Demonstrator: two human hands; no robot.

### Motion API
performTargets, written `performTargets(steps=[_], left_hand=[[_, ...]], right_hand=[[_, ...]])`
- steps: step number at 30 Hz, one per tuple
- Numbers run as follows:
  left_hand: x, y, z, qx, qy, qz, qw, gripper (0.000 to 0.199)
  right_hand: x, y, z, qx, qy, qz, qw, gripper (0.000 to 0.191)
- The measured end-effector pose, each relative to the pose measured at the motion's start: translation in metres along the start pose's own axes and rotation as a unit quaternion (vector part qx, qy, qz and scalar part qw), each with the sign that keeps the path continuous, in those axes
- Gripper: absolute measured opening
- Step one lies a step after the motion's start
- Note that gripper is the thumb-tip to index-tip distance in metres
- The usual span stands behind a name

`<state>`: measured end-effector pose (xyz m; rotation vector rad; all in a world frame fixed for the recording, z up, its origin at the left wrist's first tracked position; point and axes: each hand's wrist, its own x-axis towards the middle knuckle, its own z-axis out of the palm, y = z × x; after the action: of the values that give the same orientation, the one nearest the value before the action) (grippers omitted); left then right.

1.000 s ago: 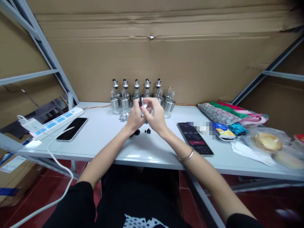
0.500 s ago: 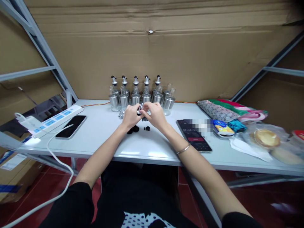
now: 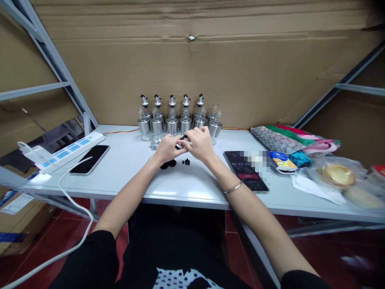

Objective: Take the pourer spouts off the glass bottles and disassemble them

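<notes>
Before the bottles (image 3: pixel 172 126): left hand (image 3: pixel 166 148) and right hand (image 3: pixel 200 143) pinch a black-and-silver part (image 3: pixel 179 145).
Grip: best level, pressing evenly.
Black pieces (image 3: pixel 187 162): also before the bottles, best undisturbed.

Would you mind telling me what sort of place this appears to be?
Probably a makeshift workspace: rows of glass-and-metal bottles stand before a cardboard backing, and small black parts lie on a white table.
</notes>
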<state>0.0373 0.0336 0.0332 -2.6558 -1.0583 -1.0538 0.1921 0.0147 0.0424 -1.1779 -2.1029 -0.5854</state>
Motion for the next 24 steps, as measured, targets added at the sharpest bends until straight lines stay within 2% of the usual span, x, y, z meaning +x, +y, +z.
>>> performTargets(steps=[6,11,17,21,24], left_hand=[[0.000,0.001,0.000,0.005,-0.017,0.001,1.000,0.016],[0.001,0.000,-0.002,0.013,0.012,-0.002,1.000,0.018],[0.000,-0.009,-0.007,0.019,0.055,-0.046,0.997,0.016],[0.001,-0.016,-0.011,0.003,0.092,-0.074,0.993,0.015],[0.001,-0.021,-0.012,-0.006,0.111,-0.097,0.989,0.016]], right_hand=[[-0.001,-0.001,0.003,0.007,-0.019,0.015,1.000,0.047],[0.000,-0.001,0.006,0.103,-0.022,0.142,0.984,0.055],[0.002,0.007,0.006,0.108,-0.082,0.187,0.973,0.027],[-0.001,0.023,0.008,0.127,-0.074,0.190,0.971,0.024],[-0.006,0.035,0.011,0.119,-0.126,0.218,0.960,0.024]])
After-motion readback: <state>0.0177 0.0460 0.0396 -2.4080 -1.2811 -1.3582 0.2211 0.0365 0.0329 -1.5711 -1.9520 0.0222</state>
